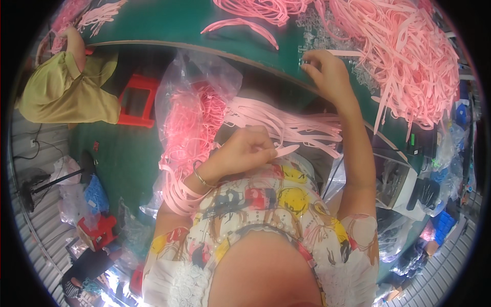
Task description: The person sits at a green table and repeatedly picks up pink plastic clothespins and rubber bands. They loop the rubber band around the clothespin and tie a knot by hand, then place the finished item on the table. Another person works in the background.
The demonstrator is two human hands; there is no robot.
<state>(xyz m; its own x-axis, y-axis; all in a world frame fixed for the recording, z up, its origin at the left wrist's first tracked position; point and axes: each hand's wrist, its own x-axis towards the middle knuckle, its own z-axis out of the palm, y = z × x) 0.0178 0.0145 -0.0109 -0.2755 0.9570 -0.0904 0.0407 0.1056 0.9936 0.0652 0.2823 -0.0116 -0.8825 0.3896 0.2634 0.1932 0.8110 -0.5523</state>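
Over a green floor [110, 169], a green counter [169, 23] is carrying heaped pink straps [411, 64]. Near the torso, the left hand [245, 149] is clamping its fingers on a single strap [289, 150]; at the counter's edge, the right hand [327, 74] is pinching a small piece [305, 62].

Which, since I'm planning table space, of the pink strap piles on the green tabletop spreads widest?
The tangled heap right of the right hand. It covers far more green tabletop than the top-centre bunch, the curved bunch or the top-left bunch.
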